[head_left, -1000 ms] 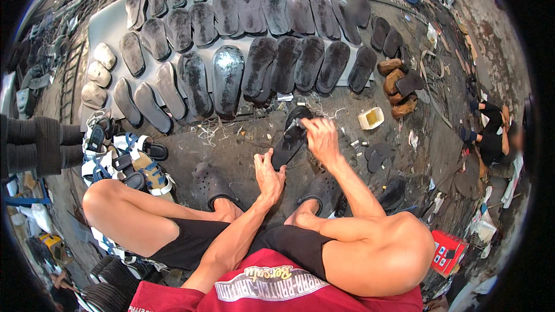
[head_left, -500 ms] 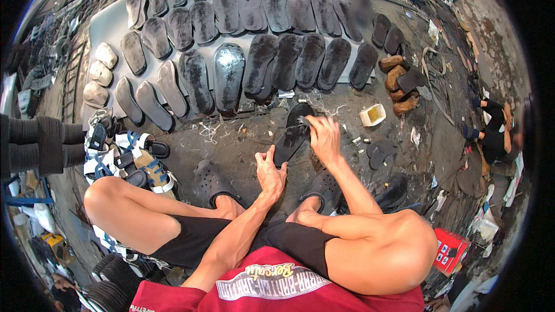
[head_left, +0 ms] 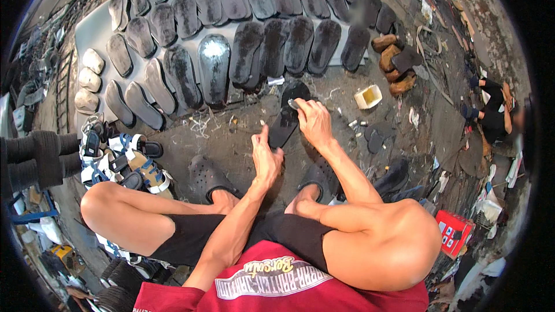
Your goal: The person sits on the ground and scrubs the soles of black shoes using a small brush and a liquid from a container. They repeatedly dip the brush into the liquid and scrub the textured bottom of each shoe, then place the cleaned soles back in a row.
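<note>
Above the floor between my feet, a dark shoe sole (head_left: 282, 128) points away from me, its upper face black and partly glossy. My left hand (head_left: 266, 159) is closed on its near end, thumb at the end and index finger stretched along the left edge. My right hand (head_left: 314, 122) pinches a small pale tool (head_left: 293, 104) against the far half of the sole; the fingers hide most of it, so its kind cannot be made out. To the right of my right hand, a yellowish square tub (head_left: 368, 97) stands on the ground.
Several rows of dark soles (head_left: 267, 0) lie on a pale board (head_left: 95, 29) ahead. Sandals (head_left: 136, 162) are piled at the left, near pale shoe lasts (head_left: 88, 79). Brown lasts (head_left: 399, 66) sit at the right. A red box (head_left: 454, 234) is beside my right knee. Another person (head_left: 494, 107) sits far right.
The view has shifted slightly. The sole has moved a little away from me, and the right hand's small tool lies farther along it. My left index finger has straightened.
</note>
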`<state>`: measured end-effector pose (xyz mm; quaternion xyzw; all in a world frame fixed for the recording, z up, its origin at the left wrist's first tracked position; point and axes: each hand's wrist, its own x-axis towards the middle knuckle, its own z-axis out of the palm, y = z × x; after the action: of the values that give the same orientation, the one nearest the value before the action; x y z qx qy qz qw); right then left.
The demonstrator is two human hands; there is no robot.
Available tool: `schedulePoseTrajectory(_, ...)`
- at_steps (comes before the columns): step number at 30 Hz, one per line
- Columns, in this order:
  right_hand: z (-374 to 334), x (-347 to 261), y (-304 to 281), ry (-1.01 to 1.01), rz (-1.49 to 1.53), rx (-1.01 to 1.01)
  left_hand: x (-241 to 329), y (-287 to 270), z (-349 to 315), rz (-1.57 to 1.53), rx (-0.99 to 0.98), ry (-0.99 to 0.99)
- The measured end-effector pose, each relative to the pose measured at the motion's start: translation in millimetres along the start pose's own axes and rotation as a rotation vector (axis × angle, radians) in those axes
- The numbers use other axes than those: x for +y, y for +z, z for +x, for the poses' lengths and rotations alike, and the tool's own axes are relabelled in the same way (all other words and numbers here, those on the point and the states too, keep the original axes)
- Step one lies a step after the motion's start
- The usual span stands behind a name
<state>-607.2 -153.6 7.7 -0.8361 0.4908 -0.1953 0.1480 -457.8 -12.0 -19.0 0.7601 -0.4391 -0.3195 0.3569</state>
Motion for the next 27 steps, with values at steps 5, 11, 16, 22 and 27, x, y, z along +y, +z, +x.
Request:
schedulePoseTrajectory(5,-88.0,-57.6,8.5,-0.118,-0.042,-0.194,-17.2,-17.1,32.4,-0.156,0.369,-0.180)
schedulePoseTrajectory(11,-45.2,-39.4,-0.6,0.163,0.291,0.070,5.1,-20.4,22.4,-0.182,0.358,-0.211)
schedulePoseTrajectory(16,15.4,-23.9,3.8,0.045,0.000,0.047,12.6,5.1,-14.8,0.102,0.168,-0.008)
schedulePoseTrajectory(22,18.0,-27.3,-3.5,-0.174,0.068,-0.165,-1.0,9.2,-11.8,0.094,0.128,0.029)
schedulePoseTrajectory(27,30.0,5.4,2.1,0.013,-0.048,0.036,1.5,13.0,-2.7,0.047,0.157,0.067)
